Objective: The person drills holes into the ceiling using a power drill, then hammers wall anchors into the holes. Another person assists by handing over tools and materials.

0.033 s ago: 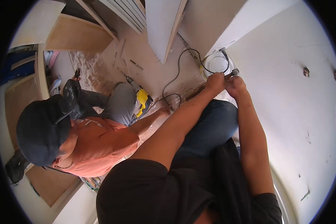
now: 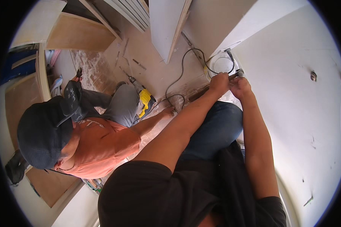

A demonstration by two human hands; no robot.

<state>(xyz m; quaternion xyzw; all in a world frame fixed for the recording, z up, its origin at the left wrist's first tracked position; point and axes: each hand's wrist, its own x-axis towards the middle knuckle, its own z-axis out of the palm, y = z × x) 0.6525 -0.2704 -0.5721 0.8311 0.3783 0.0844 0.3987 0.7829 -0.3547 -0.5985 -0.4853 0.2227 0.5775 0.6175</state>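
Note:
My left hand (image 2: pixel 219 84) is closed round the brown handle of what looks like a hammer (image 2: pixel 239 72); its rounded grey metal end shows just past my fingers. Close beside it, my right hand (image 2: pixel 239 87) is closed too, its fingers curled right below that metal end. Whether it grips the same tool or a smaller piece is hidden. Both hands are above my bent knee in blue jeans (image 2: pixel 212 128), in front of a round white bucket (image 2: pixel 220 62). A black cable (image 2: pixel 182 68) loops past the bucket.
At my left a co-worker in an orange shirt (image 2: pixel 106 147) and black cap sits low, a dark tool (image 2: pixel 78 72) in one hand. A yellow and grey power drill (image 2: pixel 144 102) lies by their knee. Boards (image 2: pixel 166 26) lean ahead; a white wall (image 2: pixel 291 106) is at my right.
The view has shifted very slightly. Both hands keep their hold, and nothing else has visibly moved.

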